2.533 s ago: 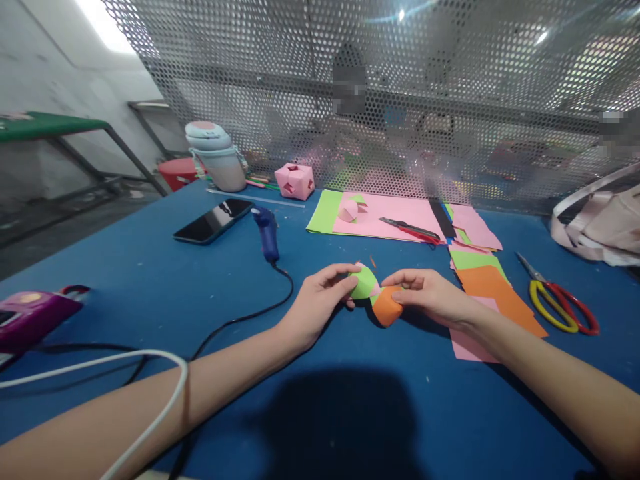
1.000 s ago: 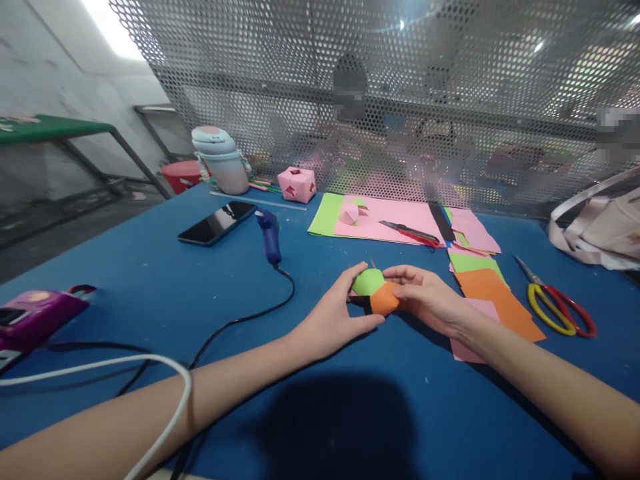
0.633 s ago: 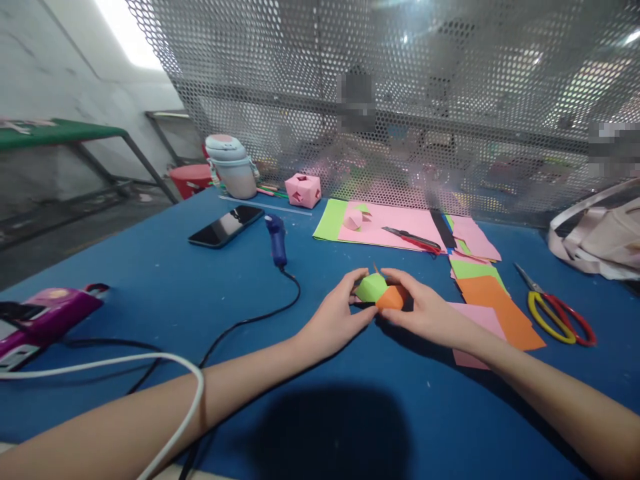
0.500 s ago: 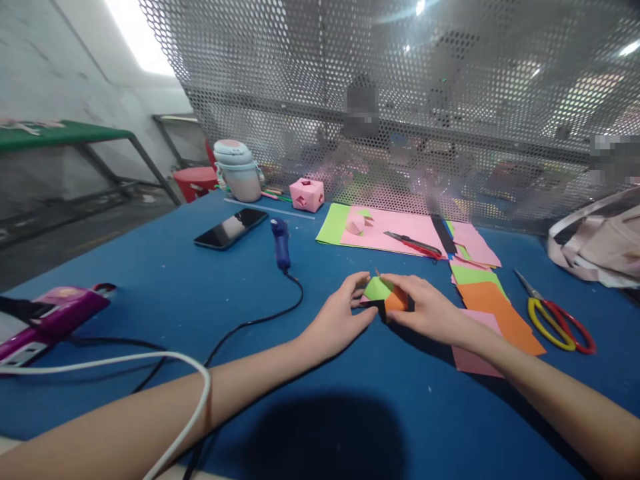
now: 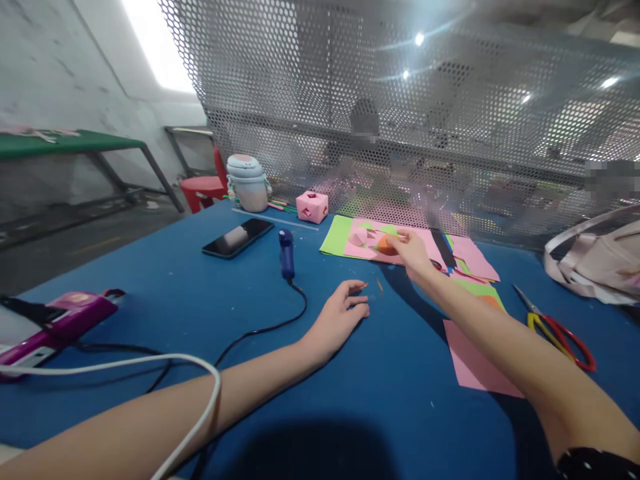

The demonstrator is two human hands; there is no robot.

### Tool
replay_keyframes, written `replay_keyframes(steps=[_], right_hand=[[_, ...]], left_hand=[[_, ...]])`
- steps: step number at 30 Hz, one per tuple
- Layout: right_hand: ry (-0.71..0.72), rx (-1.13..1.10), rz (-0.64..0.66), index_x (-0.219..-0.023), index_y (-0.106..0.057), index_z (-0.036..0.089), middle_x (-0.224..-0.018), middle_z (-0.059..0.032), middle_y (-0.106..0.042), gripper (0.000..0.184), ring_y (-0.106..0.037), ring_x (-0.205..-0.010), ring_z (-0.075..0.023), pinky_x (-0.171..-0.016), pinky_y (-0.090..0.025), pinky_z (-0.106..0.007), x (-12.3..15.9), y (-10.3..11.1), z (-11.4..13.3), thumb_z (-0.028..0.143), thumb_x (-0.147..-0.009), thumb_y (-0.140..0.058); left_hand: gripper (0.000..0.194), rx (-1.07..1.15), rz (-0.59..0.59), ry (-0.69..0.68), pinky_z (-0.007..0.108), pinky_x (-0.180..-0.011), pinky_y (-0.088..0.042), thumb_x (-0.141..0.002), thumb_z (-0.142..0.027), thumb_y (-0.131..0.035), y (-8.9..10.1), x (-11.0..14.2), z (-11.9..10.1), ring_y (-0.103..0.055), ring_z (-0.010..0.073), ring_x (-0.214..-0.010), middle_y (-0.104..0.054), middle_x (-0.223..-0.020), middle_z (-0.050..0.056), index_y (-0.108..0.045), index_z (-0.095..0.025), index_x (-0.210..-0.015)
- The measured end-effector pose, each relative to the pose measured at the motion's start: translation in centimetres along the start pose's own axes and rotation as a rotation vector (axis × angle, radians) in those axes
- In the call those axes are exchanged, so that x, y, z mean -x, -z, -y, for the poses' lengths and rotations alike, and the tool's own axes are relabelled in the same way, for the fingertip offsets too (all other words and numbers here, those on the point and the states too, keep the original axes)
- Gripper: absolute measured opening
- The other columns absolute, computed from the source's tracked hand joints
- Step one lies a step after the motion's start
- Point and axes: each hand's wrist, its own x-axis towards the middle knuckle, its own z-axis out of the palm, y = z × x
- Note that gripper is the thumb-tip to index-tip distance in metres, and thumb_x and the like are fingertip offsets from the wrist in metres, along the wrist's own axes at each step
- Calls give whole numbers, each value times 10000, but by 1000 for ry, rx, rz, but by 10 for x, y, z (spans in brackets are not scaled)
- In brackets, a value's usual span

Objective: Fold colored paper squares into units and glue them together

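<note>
The right hand [image 5: 413, 253] pinched one orange-and-green folded paper piece [image 5: 386, 246] over the pink sheet [image 5: 367, 253], beside one pink folded piece [image 5: 359, 237]; the left hand [image 5: 341, 315] lay loosely curled; one lidded tumbler [image 5: 250, 190], contents hidden

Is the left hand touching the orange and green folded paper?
No, the right hand holds the folded paper, while the left hand rests apart on the blue table.

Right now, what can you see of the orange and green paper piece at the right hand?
The orange and green paper piece is small and rounded, apparently folded; orange faces the camera, with green at its top and left. The right hand holds its right side over the pink sheet. Whether it touches the sheet, I cannot tell.
</note>
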Motion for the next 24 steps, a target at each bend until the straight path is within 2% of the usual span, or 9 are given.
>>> replay_keyframes(steps=[4, 7, 10, 14, 19, 21, 24], right_hand=[[19, 185, -4, -1113, -529, 94, -1068, -173, -621, 440, -608, -950, -257, -791, -486, -381, -18, -7, -11, 314, -733, -566], [114, 334, -3, -1124, -534, 93, -1158, -183, -584, 449, -562, -1042, -275, -896, -434, -409, -20, 1, -11, 307, -730, -558], [256, 473, 19, -1209, -488, 112, -1285, -159, -506, 495, -465, -1178, -262, -1005, -343, -383, -23, 4, 2, 328, -765, -529], [380, 632, 128, -1260, -460, 137, -1330, -140, -474, 566, -404, -1238, -273, -1047, -276, -383, -45, -16, 23, 409, -772, -548], [377, 784, 284, -1255, -470, 172, -1350, -147, -463, 771, -441, -1196, -352, -985, -318, -468, -83, -45, 33, 520, -605, -697], [362, 822, 337, -1210, -507, 177, -1278, -139, -535, 742, -505, -1131, -329, -941, -365, -433, -93, -51, 33, 517, -584, -716], [363, 857, 376, -1145, -547, 167, -1181, -139, -601, 622, -556, -1055, -301, -890, -399, -398, -100, -60, 31, 504, -640, -680]], left_hand=[[349, -14, 16, 6, 319, -796, -515, -741, -166, -559, 1, 1, -1, -552, 194, -1045, -470, -1256, 119, -493, -177, -1084], [369, -27, 47, 19, 315, -797, -505, -753, -165, -544, 3, 0, 3, -586, 171, -967, -528, -1170, 106, -493, -178, -1117], [370, -36, 55, 18, 311, -774, -502, -753, -161, -538, 3, -3, 9, -610, 158, -888, -575, -1082, 93, -505, -177, -1121], [358, -49, 64, 10, 291, -729, -501, -736, -136, -524, 2, -5, 11, -602, 165, -898, -575, -1079, 95, -518, -178, -1091], [352, -85, 58, 22, 276, -704, -492, -706, -119, -529, 2, -4, 9, -594, 157, -860, -573, -1019, 86, -518, -172, -1054], [361, -100, 64, 43, 279, -695, -485, -704, -121, -526, 2, -4, 7, -589, 138, -779, -577, -961, 73, -514, -169, -1061], [364, -110, 83, 54, 278, -690, -477, -700, -112, -516, 2, -4, 6, -577, 125, -727, -575, -913, 61, -512, -165, -1061]])
